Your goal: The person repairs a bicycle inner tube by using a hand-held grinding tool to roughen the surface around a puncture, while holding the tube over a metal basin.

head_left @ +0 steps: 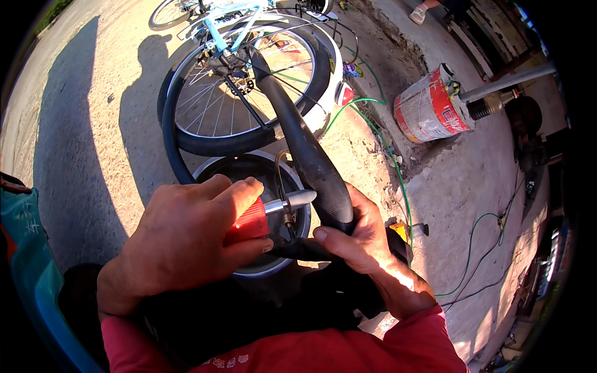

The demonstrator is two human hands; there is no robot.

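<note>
Beyond both hands, a pale blue bicycle (216, 34), thin metal spokes and rounded black tyre. Across it and back into the right hand (364, 233), a long black rubber tube (305, 149), bulging and smooth farther out, finely lined near the thumb; probably light, soft and bendy, best held with fingers wrapped beneath and thumb on top, just as in that right-hand grasp. Below the hands, a round dark basin (267, 271) with a hard, pale rim. Well off to the right, a scuffed red-and-white bucket (423, 115). In the left hand (193, 233), firmly closed, the blocky red handle of a tool (251, 221), likely stiff and easiest to steer from there; shiny straight shaft, blunt grey tip close beside the tube, contact impossible to tell.
</note>
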